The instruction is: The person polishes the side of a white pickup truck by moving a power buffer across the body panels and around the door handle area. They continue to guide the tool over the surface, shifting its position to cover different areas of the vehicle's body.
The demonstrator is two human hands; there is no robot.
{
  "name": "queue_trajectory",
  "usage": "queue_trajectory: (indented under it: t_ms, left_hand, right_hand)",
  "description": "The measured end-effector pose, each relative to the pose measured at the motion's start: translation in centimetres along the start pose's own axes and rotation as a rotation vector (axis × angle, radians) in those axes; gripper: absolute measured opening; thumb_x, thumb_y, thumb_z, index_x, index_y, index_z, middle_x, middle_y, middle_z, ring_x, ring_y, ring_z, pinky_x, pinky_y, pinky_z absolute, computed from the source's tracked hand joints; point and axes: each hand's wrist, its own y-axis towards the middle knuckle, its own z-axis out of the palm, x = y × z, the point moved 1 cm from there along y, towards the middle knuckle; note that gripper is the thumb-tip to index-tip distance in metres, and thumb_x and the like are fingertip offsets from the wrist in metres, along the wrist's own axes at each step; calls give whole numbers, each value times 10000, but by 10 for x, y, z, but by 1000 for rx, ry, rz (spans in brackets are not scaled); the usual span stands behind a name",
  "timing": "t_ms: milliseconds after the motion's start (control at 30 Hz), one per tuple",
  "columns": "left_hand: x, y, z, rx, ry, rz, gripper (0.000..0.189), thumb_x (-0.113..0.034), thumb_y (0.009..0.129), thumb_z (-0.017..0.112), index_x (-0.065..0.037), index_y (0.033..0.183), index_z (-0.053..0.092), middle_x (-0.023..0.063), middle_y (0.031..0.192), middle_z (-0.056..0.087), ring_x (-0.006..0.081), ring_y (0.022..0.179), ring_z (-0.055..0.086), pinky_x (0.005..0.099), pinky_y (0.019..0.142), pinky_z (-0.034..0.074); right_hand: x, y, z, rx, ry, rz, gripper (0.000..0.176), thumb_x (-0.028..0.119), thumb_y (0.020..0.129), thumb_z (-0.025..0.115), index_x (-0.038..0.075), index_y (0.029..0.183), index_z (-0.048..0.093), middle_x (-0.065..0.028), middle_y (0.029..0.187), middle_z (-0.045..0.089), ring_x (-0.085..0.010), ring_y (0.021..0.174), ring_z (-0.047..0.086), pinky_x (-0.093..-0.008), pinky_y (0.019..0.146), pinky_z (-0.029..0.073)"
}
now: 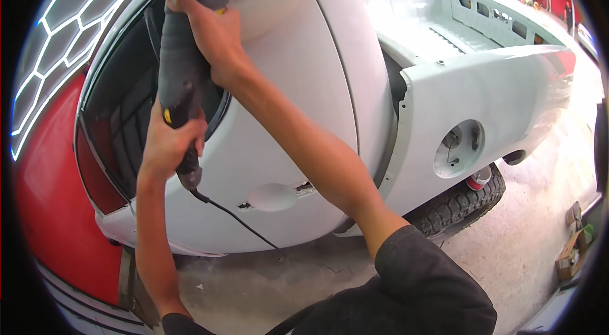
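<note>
A black corded power polisher (184,62) is held up against the white vehicle's door and cab side (292,119). My left hand (168,145) wraps round the rear handle, near the cord end. Farther up, my right hand (212,34) grips the tool's body close to its head. The tool's head lies near the top edge of the view, over a blurred pale round area on the panel. From the handle's end a black cord (244,227) hangs down across the lower door. The dark side window (120,107) is left of the tool.
To the right is the white truck bed side (501,88) with a round fuel recess (459,148) and a tire (463,205) below. A red panel (57,208) stands at left. A cardboard box (572,256) sits on the floor (507,252) at lower right.
</note>
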Motion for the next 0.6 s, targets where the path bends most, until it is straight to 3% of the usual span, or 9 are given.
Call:
queue_trajectory:
  t_ms: [67,300,367,433,600]
  left_hand:
    - [-16,18,-4,-1,-16,-28,392,46,804,664,-21,1149,491,85,811,612,148,530,596,302,482,498]
    - [-17,-3,17,-8,-9,6,421,70,788,659,-20,1160,485,95,809,612,155,529,597,302,494,502]
    - [9,-26,22,-7,-3,-22,499,87,824,648,-30,1268,455,86,814,615,148,552,602,290,487,500]
    - [25,-54,35,-31,-11,-24,789,125,813,636,-59,1502,298,69,810,608,136,571,605,284,488,501]
    - [26,-70,38,-44,36,-65,849,137,801,616,-64,1543,257,74,803,604,136,568,602,284,479,500]
  right_hand:
    - [11,21,6,14,-11,0,390,294,773,798,-21,960,663,-83,813,655,-179,665,644,-351,636,566]
    - [12,2,-5,15,19,29,392,290,789,795,-19,986,656,-82,837,657,-175,674,648,-350,642,568]
    - [-1,-26,-17,16,46,-2,392,293,798,795,-15,999,660,-81,846,662,-170,687,656,-342,649,568]
    - [-13,-53,-29,6,14,10,389,300,809,797,-3,1017,668,-73,852,668,-163,702,667,-332,657,568]
    - [-16,-68,-33,-2,25,10,382,309,817,792,0,1009,674,-71,851,672,-162,706,673,-328,657,567]
